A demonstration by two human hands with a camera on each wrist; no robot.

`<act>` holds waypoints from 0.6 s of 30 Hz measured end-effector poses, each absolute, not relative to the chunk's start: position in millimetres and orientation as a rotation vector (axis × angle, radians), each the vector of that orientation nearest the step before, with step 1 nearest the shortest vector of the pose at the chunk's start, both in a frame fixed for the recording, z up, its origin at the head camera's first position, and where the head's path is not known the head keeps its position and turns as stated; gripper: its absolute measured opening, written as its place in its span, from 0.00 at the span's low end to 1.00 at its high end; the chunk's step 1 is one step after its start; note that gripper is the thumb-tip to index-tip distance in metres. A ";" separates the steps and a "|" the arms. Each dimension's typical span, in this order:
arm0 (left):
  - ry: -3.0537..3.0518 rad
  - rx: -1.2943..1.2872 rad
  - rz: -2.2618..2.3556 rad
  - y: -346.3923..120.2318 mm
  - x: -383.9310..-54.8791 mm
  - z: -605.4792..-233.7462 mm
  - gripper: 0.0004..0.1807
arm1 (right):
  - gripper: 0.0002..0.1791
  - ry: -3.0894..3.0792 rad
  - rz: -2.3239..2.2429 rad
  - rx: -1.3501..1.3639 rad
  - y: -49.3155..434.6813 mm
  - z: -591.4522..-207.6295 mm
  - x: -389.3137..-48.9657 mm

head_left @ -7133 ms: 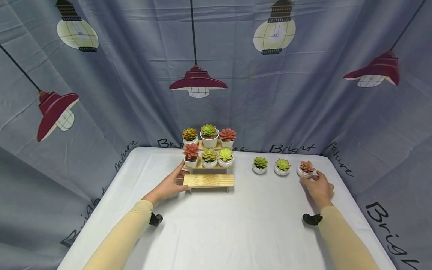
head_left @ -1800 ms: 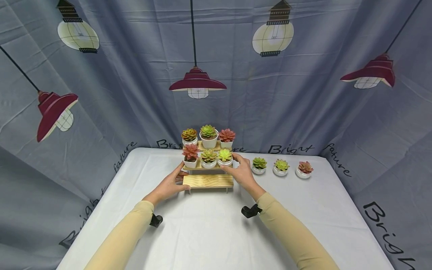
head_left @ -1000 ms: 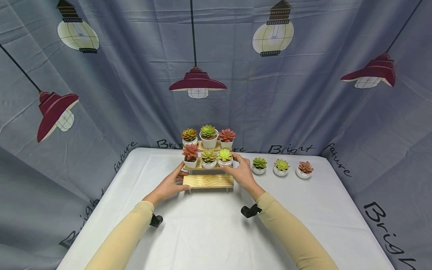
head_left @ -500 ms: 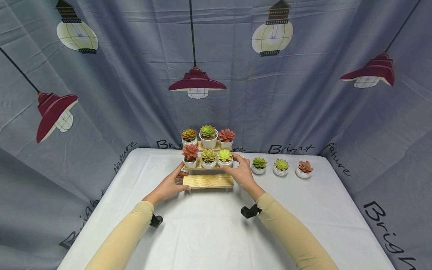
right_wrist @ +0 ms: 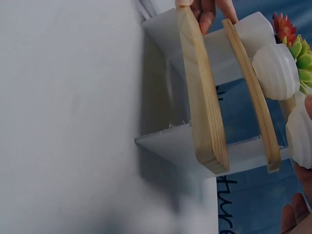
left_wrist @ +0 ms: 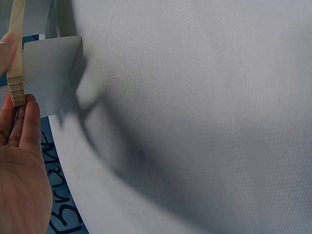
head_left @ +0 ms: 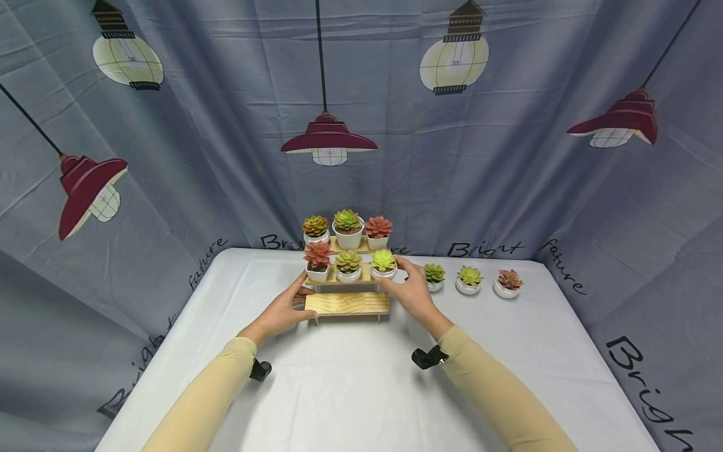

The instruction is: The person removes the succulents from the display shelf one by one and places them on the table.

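Note:
A three-tier wooden plant stand (head_left: 347, 304) stands at the back middle of the table. My left hand (head_left: 280, 315) grips its left end; the left wrist view shows thumb and fingers pinching the board's end (left_wrist: 16, 63). With thumb and fingers, my right hand (head_left: 417, 294) holds a bright green succulent (head_left: 383, 261) in a white pot (right_wrist: 301, 134) at the middle tier's right end. Whether that pot touches the board I cannot tell. Beside it on this tier are a yellow-green succulent (head_left: 348, 262) and a red succulent (head_left: 319, 254).
On the top tier sit an orange-brown succulent (head_left: 315, 227), a larger green succulent (head_left: 347, 223) and a pinkish-red succulent (head_left: 378, 228). Right of the stand, a dark green succulent (head_left: 434, 274), a light green succulent (head_left: 469, 276) and a reddish succulent (head_left: 509, 280) stand on the white tablecloth (head_left: 339, 389).
My right hand came from the reddish succulent on the table to the bright green one. In the last half second it shifted this pot slightly right. My left hand stayed on the stand.

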State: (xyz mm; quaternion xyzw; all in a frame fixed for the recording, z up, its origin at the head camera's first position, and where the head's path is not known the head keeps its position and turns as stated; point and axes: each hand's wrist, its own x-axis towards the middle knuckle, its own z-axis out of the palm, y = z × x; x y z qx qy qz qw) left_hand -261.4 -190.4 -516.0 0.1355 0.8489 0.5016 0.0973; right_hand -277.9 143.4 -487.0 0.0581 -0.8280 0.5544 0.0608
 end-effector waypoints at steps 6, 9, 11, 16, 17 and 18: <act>2.520 0.398 1.481 -190.0 -260.7 -515.2 0.62 | 0.46 -2.516 1.676 0.163 154.2 -481.8 -270.9; 2.533 0.396 1.466 -190.4 -260.6 -516.1 0.62 | 0.46 -2.514 1.673 0.169 160.9 -480.1 -267.5; 2.536 0.394 1.460 -190.4 -260.6 -516.3 0.62 | 0.45 -2.524 1.660 0.174 165.6 -479.9 -265.6; 2.533 0.396 1.461 -190.1 -260.9 -516.1 0.63 | 0.46 -2.574 1.626 0.138 179.5 -481.6 -260.1; 2.534 0.399 1.461 -190.1 -261.0 -516.1 0.62 | 0.46 -2.586 1.620 0.123 182.7 -482.2 -259.1; 2.535 0.401 1.461 -190.0 -261.0 -516.0 0.62 | 0.47 -2.595 1.613 0.108 185.9 -482.8 -258.0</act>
